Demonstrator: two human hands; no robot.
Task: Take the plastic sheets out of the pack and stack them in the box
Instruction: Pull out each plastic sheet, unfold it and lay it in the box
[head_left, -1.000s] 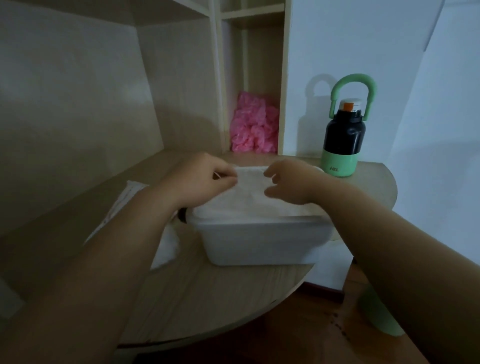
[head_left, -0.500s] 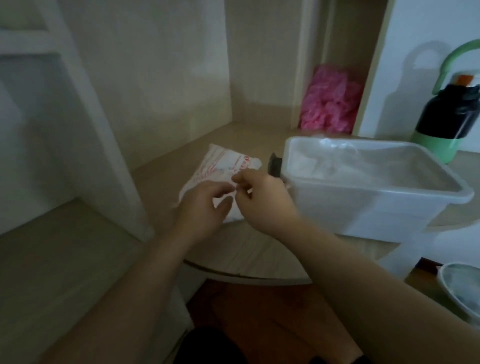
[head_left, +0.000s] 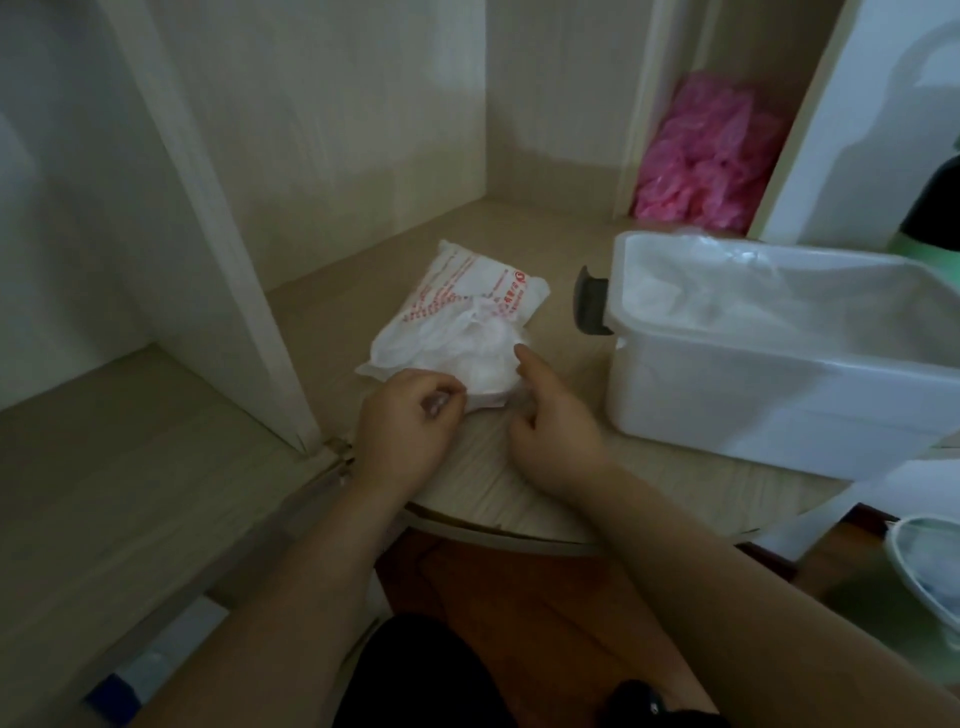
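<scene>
1. The pack (head_left: 467, 291) is lying flat on the round wooden table (head_left: 493, 483), near the middle of the view. It is white with red print on it.
2. The near end of the pack is gaping open, and crinkly white plastic sheets (head_left: 483, 358) are bulging out of it toward the person.
3. The left hand (head_left: 405, 426) is sitting at the near left corner of the pack. Its fingers are curling in and pinching a thin see-through bit of the plastic sheets.
4. The right hand (head_left: 550, 421) is lying just right of the left hand. Its pointing finger is sticking out straight and touching the plastic sheets. Its other fingers are curling under, and I cannot tell if they are holding anything.
5. The box (head_left: 779, 395) is standing on the table to the right of the pack, close to it but not touching. It is white, with a dark clip (head_left: 589, 304) on its left end.
6. A pile (head_left: 727, 296) of see-through plastic is lying inside the box.
7. A pink bundle (head_left: 706, 156) is sitting in a shelf nook at the far side, behind the box.
8. A dark bottle (head_left: 935, 208) with a green bottom is peeking in at the far right edge.
9. A bin (head_left: 924, 571) is standing low at the near right.
</scene>
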